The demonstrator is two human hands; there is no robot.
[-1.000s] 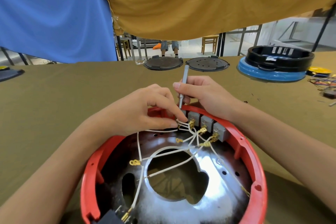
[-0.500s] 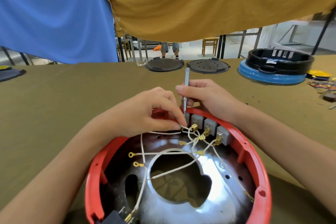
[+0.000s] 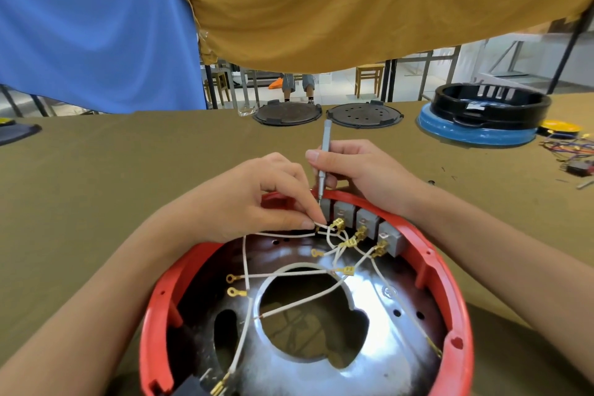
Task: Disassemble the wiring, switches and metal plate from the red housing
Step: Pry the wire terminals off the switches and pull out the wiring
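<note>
Fingers of the left hand [image 3: 257,202] pinch a white wire [image 3: 279,234] right at the leftmost switch [image 3: 325,209] on the red housing [image 3: 456,299] far rim. The right hand [image 3: 363,170] grips a screwdriver [image 3: 324,157], upright, its tip on that switch. The terminal itself is hidden behind the fingertips.

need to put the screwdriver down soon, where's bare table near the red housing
Bare olive table lies left of the left hand, out to the dark object at the left edge. Another patch sits right of the right hand, short of the blue and black housing and the wire bundle. Inside the red housing it is crowded: white wires, grey switches.
</note>
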